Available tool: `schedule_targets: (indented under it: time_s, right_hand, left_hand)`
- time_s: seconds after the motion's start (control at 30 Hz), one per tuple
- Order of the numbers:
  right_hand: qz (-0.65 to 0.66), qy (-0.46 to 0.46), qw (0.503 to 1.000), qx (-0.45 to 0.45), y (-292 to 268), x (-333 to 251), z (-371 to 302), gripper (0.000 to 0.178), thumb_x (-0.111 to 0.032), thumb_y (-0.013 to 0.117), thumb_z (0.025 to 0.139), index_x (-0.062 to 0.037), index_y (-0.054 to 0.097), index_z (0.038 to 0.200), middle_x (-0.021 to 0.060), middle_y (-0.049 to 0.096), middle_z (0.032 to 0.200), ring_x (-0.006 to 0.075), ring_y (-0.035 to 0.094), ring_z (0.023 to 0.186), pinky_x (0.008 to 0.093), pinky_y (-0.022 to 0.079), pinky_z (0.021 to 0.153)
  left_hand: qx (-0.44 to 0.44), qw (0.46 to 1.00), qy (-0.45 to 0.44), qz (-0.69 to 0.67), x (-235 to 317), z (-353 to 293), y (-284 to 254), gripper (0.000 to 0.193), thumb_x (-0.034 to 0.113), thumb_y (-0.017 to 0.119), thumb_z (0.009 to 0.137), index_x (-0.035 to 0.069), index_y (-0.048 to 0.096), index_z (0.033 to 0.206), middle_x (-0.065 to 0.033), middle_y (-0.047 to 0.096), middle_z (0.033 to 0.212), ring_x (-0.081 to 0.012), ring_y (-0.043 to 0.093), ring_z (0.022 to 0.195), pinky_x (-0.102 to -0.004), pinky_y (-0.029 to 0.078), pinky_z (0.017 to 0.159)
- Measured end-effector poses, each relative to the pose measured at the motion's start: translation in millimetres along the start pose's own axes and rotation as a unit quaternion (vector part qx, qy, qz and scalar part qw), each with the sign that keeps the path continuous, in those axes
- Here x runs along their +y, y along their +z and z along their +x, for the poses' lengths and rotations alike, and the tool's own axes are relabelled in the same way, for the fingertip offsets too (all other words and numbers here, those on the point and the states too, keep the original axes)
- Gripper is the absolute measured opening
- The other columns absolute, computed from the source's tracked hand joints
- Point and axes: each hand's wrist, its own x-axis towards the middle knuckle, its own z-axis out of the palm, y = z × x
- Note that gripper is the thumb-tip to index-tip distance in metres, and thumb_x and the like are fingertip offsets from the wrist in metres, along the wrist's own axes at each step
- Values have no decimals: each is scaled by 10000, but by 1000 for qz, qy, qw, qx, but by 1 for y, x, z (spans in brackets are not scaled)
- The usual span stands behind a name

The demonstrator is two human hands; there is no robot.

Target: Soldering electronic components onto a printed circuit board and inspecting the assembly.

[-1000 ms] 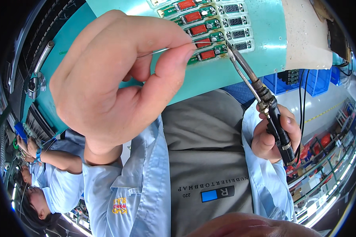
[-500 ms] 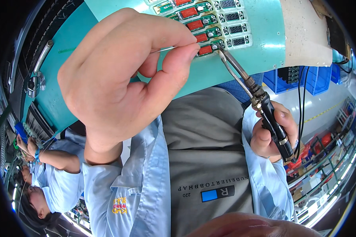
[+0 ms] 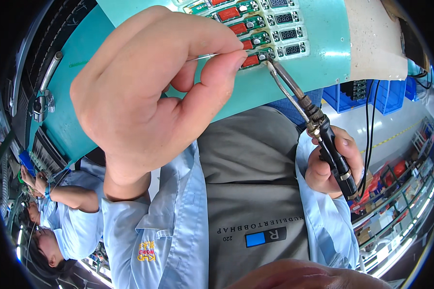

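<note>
My left hand (image 3: 149,86) pinches a thin solder wire (image 3: 205,57) between thumb and forefinger, above the left part of a row of small green circuit boards (image 3: 258,39). My right hand (image 3: 335,161) grips the black handle of a soldering iron (image 3: 316,113), which has a thin metal tube alongside its shaft. The iron's tip rests at the right end of the nearest board, beside its red block component (image 3: 250,60) and a small round white part. Several black digit displays (image 3: 292,49) sit to the right of the boards. My left fingers cover part of the boards.
A turquoise work surface (image 3: 318,62) lies beneath the boards, with a beige panel (image 3: 375,53) to its right. Blue bins (image 3: 388,98) stand below, near hanging black cables (image 3: 370,130). At the left, a co-worker (image 3: 77,212) in light blue works close to a metal clamp lever (image 3: 50,72).
My left hand has shifted very slightly right and the wire with it. The soldering iron stays at the same board, almost unmoved.
</note>
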Motion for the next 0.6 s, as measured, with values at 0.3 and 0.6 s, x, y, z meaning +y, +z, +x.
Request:
schedule_targets:
  time_s: [0.3, 0.6]
  right_hand:
    - [6, 7, 1000, 2, 1, -2, -2, 551, -226, 870, 849, 97, 584, 1191, 294, 708, 904, 304, 726, 768, 350, 568, 650]
    - [95, 18, 995, -36, -16, -1, -16, 579, -273, 703, 992, -43, 441, 1455, 342, 622, 1226, 408, 712, 1044, 451, 632, 826]
  left_hand:
    - [-37, 999, -5, 37, 2, 0, -8, 179, -98, 806, 764, -31, 744, 918, 6, 582, 706, -12, 373, 540, -185, 223, 488]
    - [-12, 999, -30, 44, 2, -5, -10, 189, -93, 814, 766, -36, 742, 931, -5, 608, 728, -15, 380, 550, -185, 230, 495]
